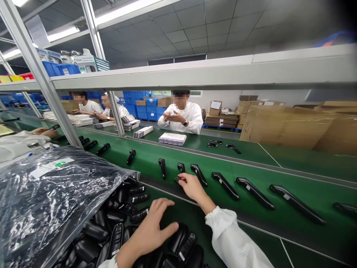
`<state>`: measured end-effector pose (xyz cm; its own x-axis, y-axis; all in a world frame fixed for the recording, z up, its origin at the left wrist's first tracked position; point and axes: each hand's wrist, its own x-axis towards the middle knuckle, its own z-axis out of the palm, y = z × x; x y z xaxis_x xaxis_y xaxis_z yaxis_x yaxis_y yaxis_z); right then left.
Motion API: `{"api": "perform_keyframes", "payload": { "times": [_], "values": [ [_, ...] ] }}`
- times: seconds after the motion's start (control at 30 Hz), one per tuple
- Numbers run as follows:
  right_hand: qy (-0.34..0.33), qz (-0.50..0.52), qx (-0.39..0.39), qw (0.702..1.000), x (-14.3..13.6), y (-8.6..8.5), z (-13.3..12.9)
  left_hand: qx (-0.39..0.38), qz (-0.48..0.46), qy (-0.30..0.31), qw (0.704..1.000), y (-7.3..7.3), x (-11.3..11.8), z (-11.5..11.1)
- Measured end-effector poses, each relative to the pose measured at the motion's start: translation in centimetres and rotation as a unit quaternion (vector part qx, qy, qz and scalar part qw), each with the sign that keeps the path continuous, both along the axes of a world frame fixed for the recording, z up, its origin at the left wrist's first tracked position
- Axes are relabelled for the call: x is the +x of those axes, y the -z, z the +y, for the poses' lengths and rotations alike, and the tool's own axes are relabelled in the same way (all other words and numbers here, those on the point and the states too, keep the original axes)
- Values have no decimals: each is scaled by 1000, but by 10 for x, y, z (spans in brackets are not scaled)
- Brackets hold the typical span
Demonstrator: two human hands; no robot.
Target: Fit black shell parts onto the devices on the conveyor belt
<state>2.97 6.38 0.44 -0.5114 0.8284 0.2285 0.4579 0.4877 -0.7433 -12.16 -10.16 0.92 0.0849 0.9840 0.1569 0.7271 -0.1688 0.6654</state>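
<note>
My right hand [192,189] is over the near side of the green conveyor belt, its fingers pinched on a small black piece [177,179] that is mostly covered by the fingertips. Just beyond those fingers lies a short black device [181,167], its lower end hidden. To its right rests a longer, bent black device [199,174] with a pale label. My left hand [153,229] is open and holds nothing, thumb and fingers spread above a pile of black plastic parts [117,236]. Some of these parts have slotted faces.
A clear plastic bag [64,190] spreads over the pile at left. More bent black devices [255,192] lie along the green belt [173,193]. Across it, a person in white [192,115] sits behind white boxes [172,138]. A metal post [52,96] and overhead shelf [178,76] frame the station.
</note>
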Motion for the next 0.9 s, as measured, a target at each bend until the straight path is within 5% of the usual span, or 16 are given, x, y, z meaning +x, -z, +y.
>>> {"api": "perform_keyframes", "payload": {
  "times": [0.13, 0.3, 0.5, 0.63, 0.7, 0.77, 0.83, 0.9],
  "values": [
    [124, -102, 36, 986, 7, 22, 17, -72, 104, 99, 987, -10, 13, -9],
    [160, -213, 78, 961, 3, 40, 22, -51, 152, 43, 986, -2, 12, -3],
    [194, -243, 93, 946, 5, 38, 30, -61, 223, -5, 973, 3, 7, -2],
    [234, -174, 132, 947, 6, 25, 22, -51, 197, -9, 979, 9, 4, 0],
    [149, -97, 129, 976, 3, 14, 13, -34, 153, -5, 988, 12, 0, 3],
    [-46, -32, 43, 997, -1, 3, 2, -12, 95, 1, 995, 13, -4, 6],
    [-234, 7, -81, 969, -6, -7, -10, 10, 44, 8, 999, 11, -9, 8],
    [-347, 21, -166, 923, -10, -17, -21, 29, 13, 6, 999, 9, -13, 9]
  ]
}}
